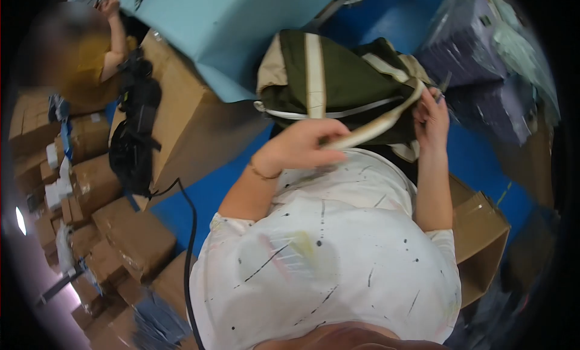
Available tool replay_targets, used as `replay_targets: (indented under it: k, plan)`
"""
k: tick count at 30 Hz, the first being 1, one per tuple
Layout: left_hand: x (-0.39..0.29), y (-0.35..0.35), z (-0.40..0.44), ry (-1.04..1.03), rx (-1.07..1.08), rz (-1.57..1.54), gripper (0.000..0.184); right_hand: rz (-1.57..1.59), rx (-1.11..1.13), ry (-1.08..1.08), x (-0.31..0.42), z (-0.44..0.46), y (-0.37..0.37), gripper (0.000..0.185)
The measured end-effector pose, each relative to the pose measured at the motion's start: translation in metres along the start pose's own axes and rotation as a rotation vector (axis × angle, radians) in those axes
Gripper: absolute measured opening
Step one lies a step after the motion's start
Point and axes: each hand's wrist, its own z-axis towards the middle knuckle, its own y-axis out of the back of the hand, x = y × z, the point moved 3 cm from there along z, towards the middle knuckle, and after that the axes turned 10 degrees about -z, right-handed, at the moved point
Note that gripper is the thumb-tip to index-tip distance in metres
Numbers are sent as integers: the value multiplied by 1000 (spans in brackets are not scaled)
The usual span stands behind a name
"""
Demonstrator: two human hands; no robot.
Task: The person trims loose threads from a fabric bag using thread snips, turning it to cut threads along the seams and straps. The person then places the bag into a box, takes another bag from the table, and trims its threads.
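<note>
I see the left hand (309, 145) and right hand (431, 119) gripping the pale strap (386, 119) of a green bag (343, 81), brown cartons (134, 238) piled leftward.

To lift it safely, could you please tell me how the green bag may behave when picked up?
The green bag will probably sag, since its fabric looks soft and bunched. Its cream strap likely flexes easily, as it curves near the right hand. Weight is uncertain: I cannot see any contents.

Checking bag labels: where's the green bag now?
Head view, upper centre, just right of the light-blue sheet's lower corner. The bag lies beyond the left hand, its right side by the right hand.
</note>
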Motion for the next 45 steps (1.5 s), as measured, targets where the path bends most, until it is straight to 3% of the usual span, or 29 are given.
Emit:
replay_targets:
  k: [4, 6, 9, 14, 21, 37, 40, 41, 43, 44, 45]
  plan:
    - [2, 14, -9, 83, -172, -260, 39, 31, 0, -30, -2, 2, 0, 16]
    - [10, 20, -11, 42, -247, -173, 36, 43, 31, -22, -4, 3, -1, 16]
    - [14, 23, -12, 69, -351, -332, 31, 39, 58, -23, -4, 3, -3, 16]
    - [26, 34, -10, 44, -357, -402, 24, -43, 68, -6, 2, 2, -6, 17]
    - [38, 53, -1, 22, -384, -486, 33, -232, 126, 58, 12, -4, -6, 16]
    - [46, 73, 6, 30, -472, -593, 35, -522, -84, 253, 4, -12, 36, 19]
    - [50, 83, 9, -40, -621, -561, 33, -553, -140, 269, -2, -11, 50, 20]
    - [55, 93, 10, -103, -615, -517, 27, -557, -140, 208, -2, -12, 55, 20]
    - [49, 98, 18, -273, -853, 84, 24, -527, -171, 228, -5, -11, 63, 20]
    - [45, 96, 19, -355, -951, 393, 24, -512, -188, 240, -7, -10, 66, 20]
    - [22, 85, 19, -491, -1017, 959, 26, -529, -197, 223, -8, -11, 70, 20]
